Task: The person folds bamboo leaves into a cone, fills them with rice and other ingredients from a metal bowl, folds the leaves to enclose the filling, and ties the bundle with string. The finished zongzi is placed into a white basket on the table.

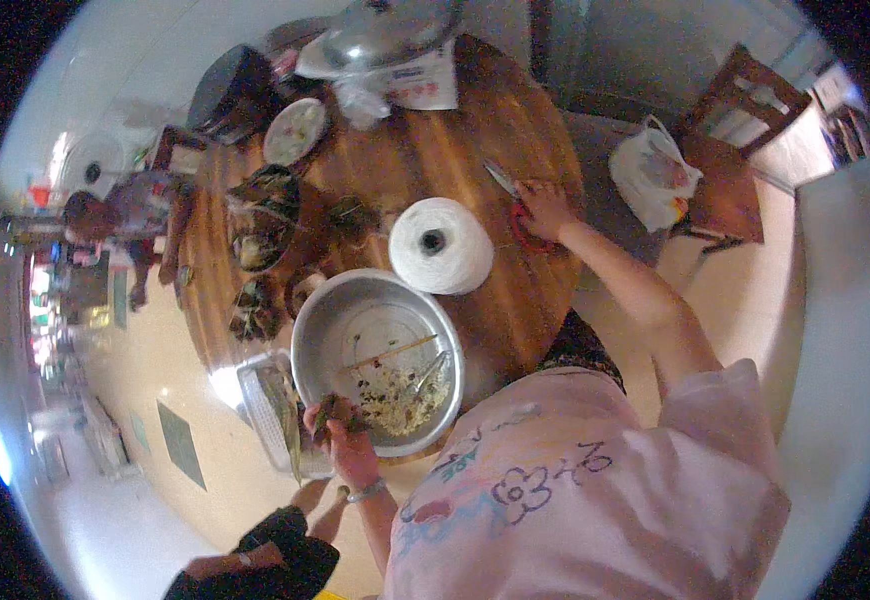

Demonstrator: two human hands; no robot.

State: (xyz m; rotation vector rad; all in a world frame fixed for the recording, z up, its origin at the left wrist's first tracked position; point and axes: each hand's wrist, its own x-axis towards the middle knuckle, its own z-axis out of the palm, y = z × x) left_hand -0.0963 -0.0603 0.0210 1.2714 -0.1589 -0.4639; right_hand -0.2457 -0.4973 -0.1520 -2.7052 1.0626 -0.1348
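Observation:
My left hand is at the near left rim of a wide metal basin, its fingers around a dark green leaf-wrapped bundle. In the basin lie pale rice grains mixed with dark bits, a wooden chopstick and a metal spoon. Over on the right of the round wooden table, my right hand grips scissors with red handles, the blades pointing away from me. Between the scissors and the basin stands a large cone of white string.
Left of the basin is a white plastic basket with long leaves. Dark leaf bundles, an oval plate and a dark pot stand farther off. A white bag is beside a chair. Other people are at the left.

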